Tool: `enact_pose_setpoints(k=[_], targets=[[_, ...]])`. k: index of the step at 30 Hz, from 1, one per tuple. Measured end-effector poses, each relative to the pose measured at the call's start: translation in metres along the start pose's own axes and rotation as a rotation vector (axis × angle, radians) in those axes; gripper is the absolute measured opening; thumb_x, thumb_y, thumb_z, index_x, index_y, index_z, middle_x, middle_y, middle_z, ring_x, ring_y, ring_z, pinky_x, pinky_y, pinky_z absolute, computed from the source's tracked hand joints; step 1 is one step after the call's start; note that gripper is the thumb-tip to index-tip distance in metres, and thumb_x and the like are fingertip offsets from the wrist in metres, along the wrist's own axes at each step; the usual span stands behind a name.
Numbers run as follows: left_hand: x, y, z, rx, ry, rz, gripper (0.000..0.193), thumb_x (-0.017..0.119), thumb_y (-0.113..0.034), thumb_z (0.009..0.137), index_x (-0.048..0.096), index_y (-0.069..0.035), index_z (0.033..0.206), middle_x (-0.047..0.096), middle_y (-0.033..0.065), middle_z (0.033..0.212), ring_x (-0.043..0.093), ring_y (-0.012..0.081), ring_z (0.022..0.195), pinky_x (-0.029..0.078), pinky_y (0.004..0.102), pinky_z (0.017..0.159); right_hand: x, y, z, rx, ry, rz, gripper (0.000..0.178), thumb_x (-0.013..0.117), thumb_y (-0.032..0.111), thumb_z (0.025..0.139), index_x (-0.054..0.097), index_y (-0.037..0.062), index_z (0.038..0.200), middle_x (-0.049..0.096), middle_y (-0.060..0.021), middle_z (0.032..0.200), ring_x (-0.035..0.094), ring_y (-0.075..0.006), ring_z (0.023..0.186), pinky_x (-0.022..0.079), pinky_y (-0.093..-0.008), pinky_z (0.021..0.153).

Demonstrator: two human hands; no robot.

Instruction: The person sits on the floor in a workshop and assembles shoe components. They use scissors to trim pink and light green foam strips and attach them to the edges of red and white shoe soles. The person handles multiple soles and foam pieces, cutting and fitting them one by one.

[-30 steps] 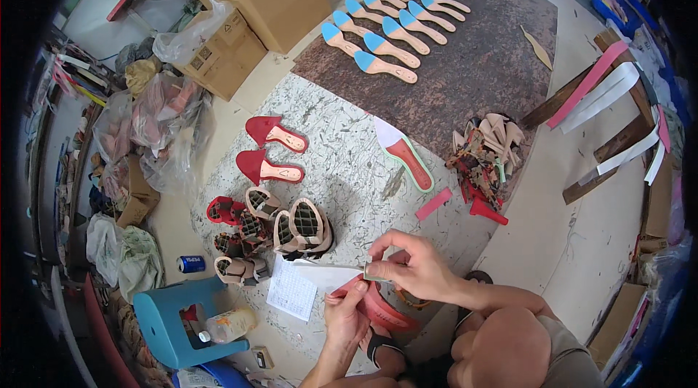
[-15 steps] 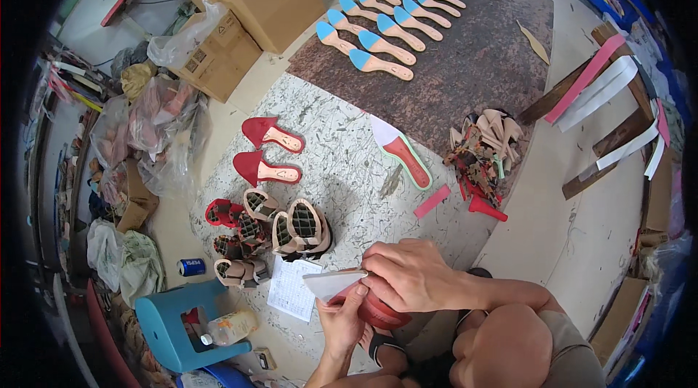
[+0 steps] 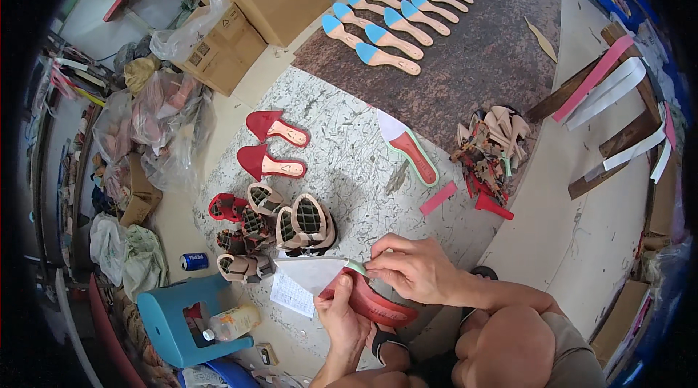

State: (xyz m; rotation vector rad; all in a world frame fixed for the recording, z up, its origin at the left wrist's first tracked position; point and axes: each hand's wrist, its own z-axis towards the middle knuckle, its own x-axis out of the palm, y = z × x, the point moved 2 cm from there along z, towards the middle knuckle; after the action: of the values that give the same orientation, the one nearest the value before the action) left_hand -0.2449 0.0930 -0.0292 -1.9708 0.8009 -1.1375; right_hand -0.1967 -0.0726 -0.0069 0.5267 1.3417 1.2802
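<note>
In front of me is a shoe insole (image 3: 378, 306) with a red heel part and a white pointed toe (image 3: 313, 272) aimed left. My left hand (image 3: 343, 321) grips it from below, the thumb pressed on its face near the middle. At the upper edge, the thumb and fingers of my right hand (image 3: 418, 269) pinch a pale green edging strip (image 3: 355, 266). Part of that strip is hidden by the fingers. Farther off lies a matching insole (image 3: 414, 157), edged in green, on the worn white board. A short pink strip (image 3: 438, 198) is beside it.
Two red-toed insoles (image 3: 275, 162) lie left of centre, above rolled bundles (image 3: 309, 221) and a written sheet (image 3: 293, 290). Several blue-toed insoles (image 3: 392, 59) cover the dark mat. Scraps (image 3: 494, 137) are at right, near a wooden rack (image 3: 640, 126). A teal stool (image 3: 163, 322) stands lower left.
The held insole has tilted so that more of its red face shows, its toe reaching farther left. My right hand has opened out from over it and now pinches the green edging.
</note>
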Motion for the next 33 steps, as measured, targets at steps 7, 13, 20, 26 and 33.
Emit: enact_pose_setpoints(k=[7,13,20,26,33], targets=[[0.002,0.006,0.002,0.097,0.023,0.056,0.012,0.066,-0.006,0.091,0.065,-0.001,0.102,0.068,0.0074,0.099,0.064,0.0168,0.088,0.052,0.0322,0.083,-0.006,0.004,0.007,0.108,0.095,0.064,0.018,0.062,0.022,0.093,0.064,0.0040,0.092,0.062,-0.0066,0.091,0.064,-0.0292,0.074,0.050,-0.0410,0.064],[0.010,0.014,0.000,0.149,0.008,0.075,0.022,0.067,-0.005,0.091,0.062,0.001,0.111,0.068,0.0101,0.100,0.064,0.0176,0.089,0.053,0.0330,0.083,0.000,0.004,0.006,0.187,0.064,0.031,0.020,0.061,0.022,0.092,0.059,0.0028,0.090,0.062,-0.0113,0.088,0.063,-0.0354,0.076,0.048,-0.0464,0.064],[0.014,0.018,0.005,0.115,0.003,0.050,0.019,0.063,-0.004,0.093,0.062,0.000,0.112,0.068,0.0092,0.103,0.065,0.0166,0.092,0.053,0.0317,0.083,0.010,-0.007,0.006,0.214,-0.023,0.039,0.014,0.063,0.017,0.091,0.062,0.0028,0.090,0.063,-0.0107,0.087,0.064,-0.0331,0.075,0.049,-0.0418,0.064],[0.017,0.015,0.007,0.135,0.015,0.085,0.021,0.063,-0.002,0.092,0.062,0.000,0.113,0.068,0.0093,0.106,0.065,0.0177,0.095,0.053,0.0323,0.086,0.019,-0.013,0.005,0.207,-0.105,0.131,0.015,0.065,0.014,0.091,0.066,-0.0005,0.089,0.064,-0.0121,0.088,0.065,-0.0296,0.076,0.051,-0.0374,0.068],[0.020,0.005,0.015,0.139,0.084,0.147,0.040,0.063,0.006,0.085,0.057,0.004,0.125,0.064,0.0165,0.119,0.066,0.0236,0.098,0.053,0.0353,0.091,0.001,-0.020,0.005,0.082,0.024,0.216,0.018,0.067,0.017,0.088,0.069,-0.0010,0.087,0.063,-0.0131,0.096,0.063,-0.0317,0.079,0.050,-0.0404,0.070]])
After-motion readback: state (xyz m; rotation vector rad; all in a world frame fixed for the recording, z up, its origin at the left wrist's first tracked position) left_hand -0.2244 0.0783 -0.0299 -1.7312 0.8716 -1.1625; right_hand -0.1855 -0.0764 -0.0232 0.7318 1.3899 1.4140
